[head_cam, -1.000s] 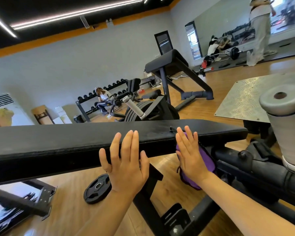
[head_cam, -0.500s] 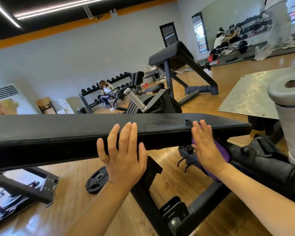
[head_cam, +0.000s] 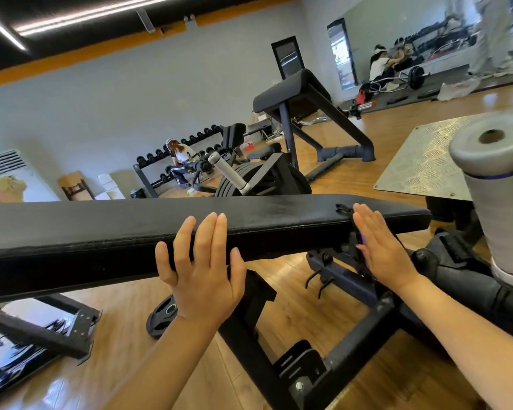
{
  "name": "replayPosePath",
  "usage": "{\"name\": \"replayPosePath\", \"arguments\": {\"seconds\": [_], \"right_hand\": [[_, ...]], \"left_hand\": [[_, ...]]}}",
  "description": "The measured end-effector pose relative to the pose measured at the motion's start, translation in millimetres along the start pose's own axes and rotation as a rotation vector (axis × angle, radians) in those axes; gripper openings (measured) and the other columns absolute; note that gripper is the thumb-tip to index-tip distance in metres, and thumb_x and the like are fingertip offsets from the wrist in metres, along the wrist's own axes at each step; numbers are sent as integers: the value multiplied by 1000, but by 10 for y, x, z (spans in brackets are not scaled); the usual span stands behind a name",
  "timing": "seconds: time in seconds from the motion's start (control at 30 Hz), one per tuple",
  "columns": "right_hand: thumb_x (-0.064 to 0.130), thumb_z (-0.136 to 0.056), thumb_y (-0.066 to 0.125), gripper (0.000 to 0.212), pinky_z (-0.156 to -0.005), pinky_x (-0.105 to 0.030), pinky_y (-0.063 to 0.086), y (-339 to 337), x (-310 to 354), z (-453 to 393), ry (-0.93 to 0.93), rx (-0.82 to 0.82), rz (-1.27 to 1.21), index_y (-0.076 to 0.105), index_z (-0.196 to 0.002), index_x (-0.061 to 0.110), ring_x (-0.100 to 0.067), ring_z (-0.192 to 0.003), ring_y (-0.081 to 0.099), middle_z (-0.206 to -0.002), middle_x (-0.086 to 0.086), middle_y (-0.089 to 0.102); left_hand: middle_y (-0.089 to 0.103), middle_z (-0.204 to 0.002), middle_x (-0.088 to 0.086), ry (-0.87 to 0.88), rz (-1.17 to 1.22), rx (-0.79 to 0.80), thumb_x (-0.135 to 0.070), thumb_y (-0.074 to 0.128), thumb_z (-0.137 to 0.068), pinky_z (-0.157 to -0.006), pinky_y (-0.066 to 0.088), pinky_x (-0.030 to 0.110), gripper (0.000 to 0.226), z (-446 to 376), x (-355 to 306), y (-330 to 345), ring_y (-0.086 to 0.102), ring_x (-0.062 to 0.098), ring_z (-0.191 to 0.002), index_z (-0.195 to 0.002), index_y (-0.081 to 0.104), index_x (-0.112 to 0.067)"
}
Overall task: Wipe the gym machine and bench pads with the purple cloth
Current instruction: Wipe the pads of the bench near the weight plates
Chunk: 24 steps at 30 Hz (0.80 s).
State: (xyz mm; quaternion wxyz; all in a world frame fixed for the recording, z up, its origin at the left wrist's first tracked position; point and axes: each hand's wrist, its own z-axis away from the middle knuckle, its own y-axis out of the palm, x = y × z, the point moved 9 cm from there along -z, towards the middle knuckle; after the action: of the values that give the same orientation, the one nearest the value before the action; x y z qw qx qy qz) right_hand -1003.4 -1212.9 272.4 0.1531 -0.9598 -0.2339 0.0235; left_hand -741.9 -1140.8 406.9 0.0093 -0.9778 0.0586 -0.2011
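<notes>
Right hand point(head_cam: 382, 250) flat, fingers straight, pressed purple cloth point(head_cam: 362, 238) against bench pad point(head_cam: 101, 232) edge. Pad's long axis toward 9 o'clock. Left hand point(head_cam: 203, 270) flat, braced there.

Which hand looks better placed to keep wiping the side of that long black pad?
Probably the right hand: the purple cloth is under its flat palm, against the bench pad edge near the end. The left hand only rests bare on the pad, steadying.
</notes>
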Motion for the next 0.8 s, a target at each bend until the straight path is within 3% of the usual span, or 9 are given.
{"name": "replayPosePath", "arguments": {"seconds": [0.17, 0.33, 0.53, 0.67, 0.8], "right_hand": [[11, -105, 32, 61, -123, -46, 2, 71, 200, -72, 130, -71, -134, 2, -158, 20, -26, -152, 2, -166, 4, 3], [13, -108, 29, 53, -123, -46, 8, 54, 923, -425, -117, -100, -183, 9, -158, 16, -28, -151, 9, -165, 4, 7], [8, -103, 47, 63, -123, -44, 11, 74, 1404, -650, -288, -79, -151, 14, -156, 13, -28, -151, 12, -165, 1, 5], [6, -102, 45, 65, -123, -39, 13, 64, 1166, -502, -361, -99, -35, 12, -158, 17, -22, -151, 14, -165, 0, 7], [14, -107, 35, 55, -123, -42, 14, 26, 604, -257, -245, -49, -2, 14, -158, 20, -23, -151, 16, -165, 1, 10]], "left_hand": [[53, -131, 3, -7, 4, -32, -32, 39, -99, -121, 0, 39, 43, -12, -9, 10, 40, 28, -130, -132, 55, -11], [52, -132, 3, -8, 6, -24, -31, 39, -99, -122, 0, 39, 43, -9, -9, 16, 40, 28, -131, -133, 54, -11], [50, -136, 4, -11, 3, 18, -32, 40, -99, -121, 0, 40, 44, -1, -10, 29, 37, 28, -133, -136, 52, -11], [48, -137, 3, -12, 1, 46, -33, 40, -99, -122, -1, 40, 45, 1, -4, 34, 35, 27, -135, -138, 50, -12], [47, -138, 2, -17, 1, 70, -33, 39, -99, -122, -3, 39, 46, 12, -5, 35, 31, 25, -138, -140, 48, -13]]}}
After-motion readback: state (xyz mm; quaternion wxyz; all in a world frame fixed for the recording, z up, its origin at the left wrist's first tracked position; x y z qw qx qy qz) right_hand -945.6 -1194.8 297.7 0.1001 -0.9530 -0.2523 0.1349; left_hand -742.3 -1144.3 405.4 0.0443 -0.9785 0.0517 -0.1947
